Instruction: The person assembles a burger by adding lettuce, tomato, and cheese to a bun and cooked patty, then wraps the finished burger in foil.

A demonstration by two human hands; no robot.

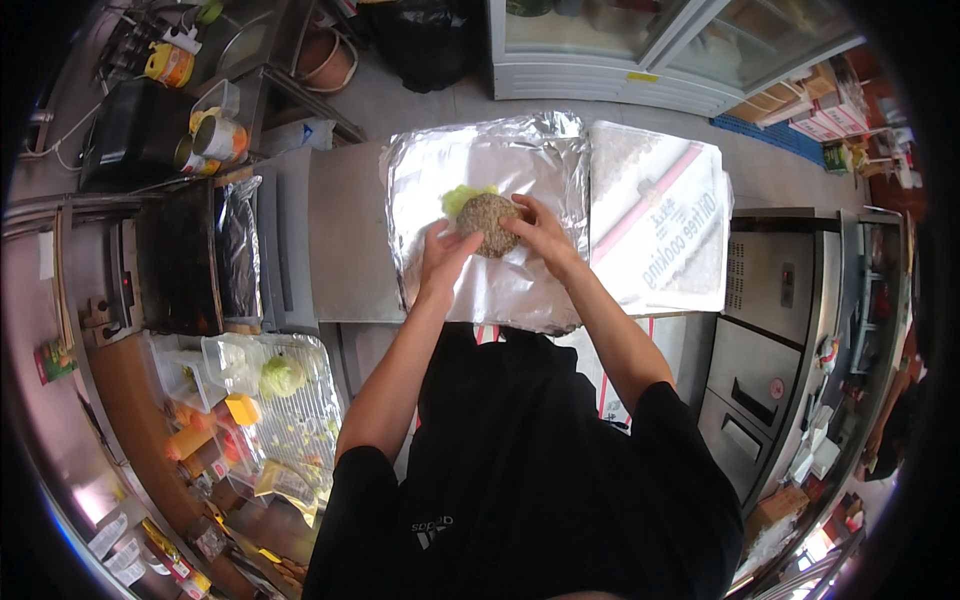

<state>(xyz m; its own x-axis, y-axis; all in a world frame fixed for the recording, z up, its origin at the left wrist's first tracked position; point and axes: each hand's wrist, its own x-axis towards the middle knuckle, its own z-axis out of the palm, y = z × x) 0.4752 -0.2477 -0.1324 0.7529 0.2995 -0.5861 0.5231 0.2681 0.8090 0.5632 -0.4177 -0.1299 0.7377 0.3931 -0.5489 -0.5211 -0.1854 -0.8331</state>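
A round, brown, grainy patty or bun [487, 226] lies flat in front of me, its exact kind hard to tell. Pale green lettuce [465, 198] sticks out from its far left edge. My left hand [444, 259] holds the round piece at its near left side, the thumb against the rim. On the right, my right hand [541, 234] grips the same piece with thumb and fingers curved over its edge. Beneath both hands spreads a sheet of crinkled aluminium foil [517, 292] covering part of the worktop [352, 247].
Right of the foil lies a white printed packaging stack [660, 217] bearing writing. At the left, a wire rack tray [300, 397] holds a lettuce head [282, 376], plastic tubs and sauce bottles [191, 441]. A glass-door fridge [607, 79] stands beyond the worktop, a steel cabinet [780, 292] to the right.
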